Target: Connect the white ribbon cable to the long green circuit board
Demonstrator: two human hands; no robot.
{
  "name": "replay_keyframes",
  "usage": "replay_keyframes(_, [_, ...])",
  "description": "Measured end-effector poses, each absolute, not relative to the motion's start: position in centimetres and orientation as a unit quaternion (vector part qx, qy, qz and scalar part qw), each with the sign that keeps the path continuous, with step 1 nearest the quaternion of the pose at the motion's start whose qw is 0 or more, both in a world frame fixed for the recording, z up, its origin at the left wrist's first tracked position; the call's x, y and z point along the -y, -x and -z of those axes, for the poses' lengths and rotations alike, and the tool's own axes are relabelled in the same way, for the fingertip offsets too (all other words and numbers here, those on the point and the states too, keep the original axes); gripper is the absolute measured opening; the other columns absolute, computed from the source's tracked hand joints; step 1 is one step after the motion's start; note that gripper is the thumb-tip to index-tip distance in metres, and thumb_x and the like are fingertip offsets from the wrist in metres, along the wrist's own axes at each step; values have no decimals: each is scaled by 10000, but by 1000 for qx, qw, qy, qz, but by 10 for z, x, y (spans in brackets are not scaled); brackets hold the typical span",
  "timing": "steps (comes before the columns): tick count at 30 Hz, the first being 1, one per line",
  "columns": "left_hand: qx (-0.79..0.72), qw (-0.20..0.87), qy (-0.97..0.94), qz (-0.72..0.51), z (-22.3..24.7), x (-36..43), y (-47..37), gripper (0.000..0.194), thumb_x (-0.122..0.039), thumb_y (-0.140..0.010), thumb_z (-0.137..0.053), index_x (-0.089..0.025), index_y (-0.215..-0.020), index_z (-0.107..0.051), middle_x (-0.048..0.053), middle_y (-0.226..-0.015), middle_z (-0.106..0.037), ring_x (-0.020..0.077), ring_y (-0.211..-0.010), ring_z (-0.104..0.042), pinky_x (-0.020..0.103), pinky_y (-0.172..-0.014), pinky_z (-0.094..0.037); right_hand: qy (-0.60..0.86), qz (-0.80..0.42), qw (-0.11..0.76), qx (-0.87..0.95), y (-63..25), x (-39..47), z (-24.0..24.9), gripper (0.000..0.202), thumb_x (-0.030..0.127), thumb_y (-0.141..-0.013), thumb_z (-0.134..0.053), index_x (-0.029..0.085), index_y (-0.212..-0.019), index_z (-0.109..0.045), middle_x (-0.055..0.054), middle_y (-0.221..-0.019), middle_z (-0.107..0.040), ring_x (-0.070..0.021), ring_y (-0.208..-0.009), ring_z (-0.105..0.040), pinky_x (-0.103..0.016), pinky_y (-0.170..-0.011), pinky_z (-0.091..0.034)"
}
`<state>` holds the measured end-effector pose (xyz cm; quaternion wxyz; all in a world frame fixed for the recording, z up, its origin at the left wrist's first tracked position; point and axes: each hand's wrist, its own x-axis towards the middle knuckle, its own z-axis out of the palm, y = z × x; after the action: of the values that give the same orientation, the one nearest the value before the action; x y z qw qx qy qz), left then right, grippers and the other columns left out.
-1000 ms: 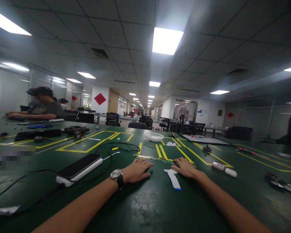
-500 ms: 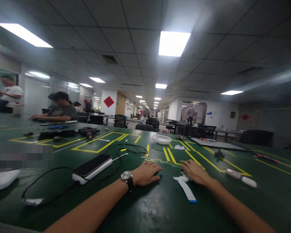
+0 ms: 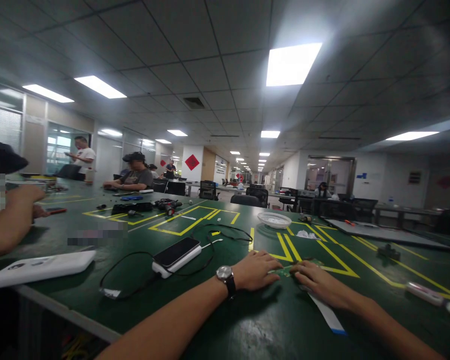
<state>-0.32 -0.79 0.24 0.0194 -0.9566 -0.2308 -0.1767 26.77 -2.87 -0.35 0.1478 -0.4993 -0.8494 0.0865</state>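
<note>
At the far left, a co-worker's arm (image 3: 13, 220) is seen beside a white case (image 3: 41, 270), set at the edge of the green table (image 3: 86, 320). Next, a phone (image 3: 178, 250) is propped on a white block (image 3: 184, 260), with a black cable (image 3: 135, 253) looped nearby. The left hand (image 3: 255, 270) is laid palm down, fingers loosely spread, at the left end of a thin green strip (image 3: 284, 271). The strip is found between the hands and partly covered by the right hand (image 3: 315, 281), whose fingers are bent over it; whether it is gripped by either hand cannot be told from this angle. From under the right hand, a white ribbon (image 3: 326, 310) with a blue tip is run toward the near side.

The case could be knocked off if bumped by the co-worker's arm. The strip could be bowed or cracked if pressed unevenly, and the ribbon creased if leaned on by the right wrist. The mark on the red diamond (image 3: 191, 162) and the lettering on the wall sign (image 3: 220, 167) are too small to be read.
</note>
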Motion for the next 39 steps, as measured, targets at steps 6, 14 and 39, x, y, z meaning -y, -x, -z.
replay_keyframes(6, [232,22,958,168,-2,8,5,355,-388,-998,-446,-261,-1321,-519,68,-1333,-584,266,-1233,-513,426,-1027,-396,389,-155,170,892,-221,62,-7,379,511,-981,-423,253,-1133,-656,-71,-1241,-618,-256,-1161,-553,-396,-1046,-412])
replay_keyframes(14, [239,-34,965,107,2,7,5,526,-485,-951,-525,-229,-1405,-456,118,-1429,-510,308,-1300,-476,479,-1007,-414,611,62,147,776,-264,36,-10,311,397,-933,-423,215,-921,-675,-122,-978,-690,-273,-896,-638,-388,-788,-477])
replay_keyframes(39, [243,-17,965,100,9,5,3,467,-478,-981,-478,-229,-1376,-482,96,-1445,-502,291,-1316,-464,444,-1011,-427,534,-25,150,832,-245,51,4,245,305,-826,-563,194,-997,-700,-72,-964,-677,-233,-900,-619,-309,-783,-448])
